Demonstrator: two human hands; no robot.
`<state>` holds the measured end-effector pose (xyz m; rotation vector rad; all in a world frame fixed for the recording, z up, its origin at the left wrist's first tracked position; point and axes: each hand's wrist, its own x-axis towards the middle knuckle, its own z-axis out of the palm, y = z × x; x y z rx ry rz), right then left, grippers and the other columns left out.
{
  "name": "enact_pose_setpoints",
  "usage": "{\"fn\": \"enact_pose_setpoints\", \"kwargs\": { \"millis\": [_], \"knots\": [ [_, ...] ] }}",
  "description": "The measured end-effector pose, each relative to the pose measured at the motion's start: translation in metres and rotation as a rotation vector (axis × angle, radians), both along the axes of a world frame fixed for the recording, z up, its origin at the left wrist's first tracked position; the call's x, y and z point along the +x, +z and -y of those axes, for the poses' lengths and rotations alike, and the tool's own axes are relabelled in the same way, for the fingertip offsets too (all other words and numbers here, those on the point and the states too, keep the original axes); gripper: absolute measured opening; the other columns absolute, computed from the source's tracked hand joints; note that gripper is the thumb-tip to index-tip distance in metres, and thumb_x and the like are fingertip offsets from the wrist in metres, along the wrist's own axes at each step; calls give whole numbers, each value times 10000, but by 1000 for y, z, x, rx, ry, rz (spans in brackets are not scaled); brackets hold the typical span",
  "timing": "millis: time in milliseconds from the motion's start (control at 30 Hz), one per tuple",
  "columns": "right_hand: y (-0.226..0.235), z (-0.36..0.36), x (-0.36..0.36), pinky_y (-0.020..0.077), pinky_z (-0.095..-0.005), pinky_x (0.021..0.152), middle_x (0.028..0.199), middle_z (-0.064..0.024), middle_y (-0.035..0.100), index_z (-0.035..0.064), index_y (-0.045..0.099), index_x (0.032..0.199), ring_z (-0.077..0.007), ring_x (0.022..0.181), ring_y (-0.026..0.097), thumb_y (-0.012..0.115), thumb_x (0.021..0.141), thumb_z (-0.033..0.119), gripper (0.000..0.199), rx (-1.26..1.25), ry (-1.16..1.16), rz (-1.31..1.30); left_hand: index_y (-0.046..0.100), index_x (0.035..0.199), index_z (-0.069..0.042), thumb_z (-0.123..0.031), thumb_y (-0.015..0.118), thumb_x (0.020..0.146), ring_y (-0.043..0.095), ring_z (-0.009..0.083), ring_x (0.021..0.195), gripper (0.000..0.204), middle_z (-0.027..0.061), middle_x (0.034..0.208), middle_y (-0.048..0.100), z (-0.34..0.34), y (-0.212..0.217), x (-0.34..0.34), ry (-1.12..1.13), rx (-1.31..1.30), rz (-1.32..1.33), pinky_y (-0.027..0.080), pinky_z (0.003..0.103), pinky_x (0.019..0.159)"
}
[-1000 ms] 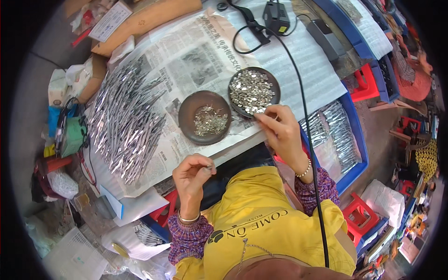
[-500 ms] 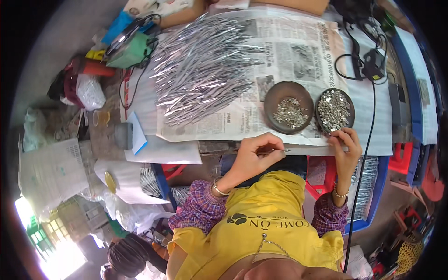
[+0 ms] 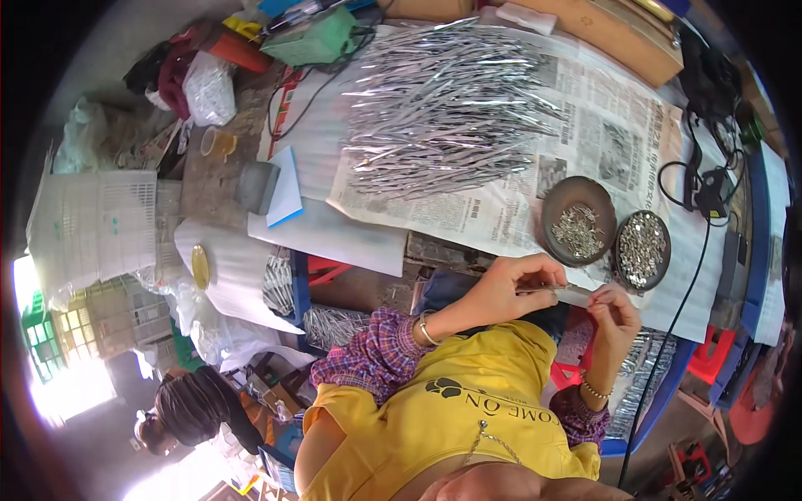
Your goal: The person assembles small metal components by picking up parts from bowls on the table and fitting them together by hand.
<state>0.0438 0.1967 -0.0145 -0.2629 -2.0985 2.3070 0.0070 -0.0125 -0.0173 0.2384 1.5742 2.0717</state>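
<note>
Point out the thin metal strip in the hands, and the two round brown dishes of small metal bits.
Thin metal strip (image 3: 553, 289), head view, its middle.
Left brown dish (image 3: 558, 197), head view, upper rim.
Right brown dish (image 3: 666, 236), head view, right rim.

We see the left hand (image 3: 511, 288) pinching one end of a thin metal strip (image 3: 553, 289), while the right hand (image 3: 614, 311) meets its other end with closed fingertips, just below two round dishes. The brown dish (image 3: 578, 220) and the darker dish (image 3: 642, 249) touch each other, each holding small shiny metal pieces. Behind them, a heap of silvery strips (image 3: 447, 117) lies on newspaper (image 3: 601, 125) spread over the surface.
</note>
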Motion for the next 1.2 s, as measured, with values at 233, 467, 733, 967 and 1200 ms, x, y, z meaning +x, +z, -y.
{"fn": "enact_pose_setpoints", "kwargs": {
  "millis": [233, 467, 733, 967, 1200],
  "knots": [
    [-8, 26, 9, 471, -239, 709, 840, -67, 580, -17, 554, 846, -143, 772, 576, 619, 755, -90, 133, -252, 49, 149, 573, 1036, -12, 23, 598, 815, 550, 68, 857, 225, 13, 914, 591, -7, 0, 2, -28, 33, 12, 459, 223, 757],
    [-14, 39, 8, 496, -253, 771, 892, -73, 600, -9, 541, 908, -140, 840, 597, 632, 765, -84, 185, -369, 67, 170, 602, 1015, 26, 15, 594, 821, 584, 87, 836, 195, 53, 924, 638, 3, 3, 4, 18, -23, 32, 478, 230, 747],
    [-11, 40, 11, 489, -240, 717, 863, -59, 564, 6, 516, 881, -127, 769, 582, 632, 760, -76, 186, -387, -13, 175, 607, 1032, 29, 34, 581, 812, 593, 98, 844, 221, 61, 937, 641, 0, -3, 5, -12, -8, 45, 477, 232, 758],
    [-18, 38, 13, 486, -233, 755, 889, -51, 572, -8, 526, 911, -116, 827, 574, 621, 781, -85, 179, -417, -29, 95, 618, 1017, 39, 60, 577, 804, 587, 111, 844, 218, 70, 938, 635, -4, -6, 7, 5, -59, -48, 471, 232, 745],
    [-21, 41, 15, 479, -236, 765, 906, -60, 568, -8, 508, 983, -124, 831, 569, 626, 780, -83, 246, -389, -97, 57, 636, 1039, 1, 50, 575, 822, 596, 120, 892, 230, 84, 982, 645, -7, -6, 10, -12, 15, 137, 476, 232, 787]
  ]
}}
